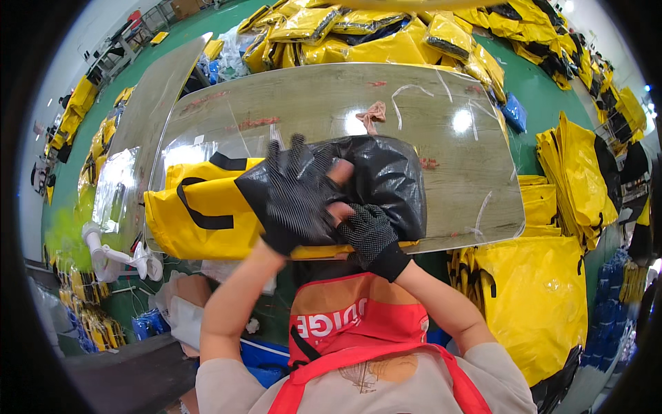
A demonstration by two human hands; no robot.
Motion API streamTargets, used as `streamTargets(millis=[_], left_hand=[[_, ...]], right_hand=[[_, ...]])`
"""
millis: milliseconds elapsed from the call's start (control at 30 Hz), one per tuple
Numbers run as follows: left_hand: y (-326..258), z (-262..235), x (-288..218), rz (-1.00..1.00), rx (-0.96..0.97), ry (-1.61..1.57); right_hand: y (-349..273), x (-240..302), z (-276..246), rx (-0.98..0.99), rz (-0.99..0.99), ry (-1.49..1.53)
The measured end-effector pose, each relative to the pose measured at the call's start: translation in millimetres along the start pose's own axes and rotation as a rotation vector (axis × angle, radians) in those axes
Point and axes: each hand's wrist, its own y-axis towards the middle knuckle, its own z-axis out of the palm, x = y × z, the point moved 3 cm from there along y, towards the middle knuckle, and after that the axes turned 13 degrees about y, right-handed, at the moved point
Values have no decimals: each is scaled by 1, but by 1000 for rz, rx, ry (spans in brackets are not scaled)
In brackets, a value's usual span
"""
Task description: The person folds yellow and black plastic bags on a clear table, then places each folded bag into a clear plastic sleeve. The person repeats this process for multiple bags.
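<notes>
Along the near edge of the bench (469,186) lay the bag (234,196), under both gloved hands. The left hand (296,193), blurred, was open over the middle, fingers spread, gripping nothing that could be seen. The right hand (372,238) was just beside it at the bag's near edge, fingers partly curled; whether it had hold of the material, I could not tell.

A green floor (518,77) showed around the bench. Yellow bags made a heap (386,48) beyond it and a stack (524,290) at the right. The wood-patterned top bore red marks (258,123) and a crumpled pinkish scrap (372,117), just past the bag.

The bag was flat and yellow at its left end, with a creased, shiny black panel (386,176) to the right and a black strap (214,222) looped on the yellow.
</notes>
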Motion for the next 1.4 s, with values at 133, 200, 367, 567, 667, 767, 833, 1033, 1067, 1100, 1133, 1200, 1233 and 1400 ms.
streamTargets(millis=[133,200,367,567,667,767,833,1033,1067,1100,1133,1200,1233,1400], left_hand=[[-40,64,50,-71,144,176],[-50,75,56,-100,183,96],[-65,102,74,-187,127,-60],[-79,97,107,-127,-23,-235],[-159,-5,188,-736,-507,406],[-313,-12,291,-1271,167,49],[-329,1,295,-1216,257,-376],[-290,-42,264,-1389,286,-1474],[-285,-57,262,-1351,223,-1510],[-268,-69,256,-1287,244,-1432],[-250,-84,248,-1229,257,-1352],[-220,-103,244,-1225,232,-1311],[-203,-110,237,-1205,277,-1264],[-136,-146,190,-1009,426,-914]], right_hand=[[27,5,-57,-105,109,177],[22,-13,-55,-168,165,-222],[30,-29,-22,316,352,-242],[81,-15,59,-49,89,-55],[75,-18,55,207,223,-102],[88,-2,60,356,305,-155],[104,19,66,174,361,-107],[89,4,123,65,278,17],[92,12,123,89,313,28],[97,20,116,108,356,26],[100,25,113,133,393,27],[95,12,141,-30,355,50],[95,12,144,-48,354,42],[93,11,138,-23,379,73]])
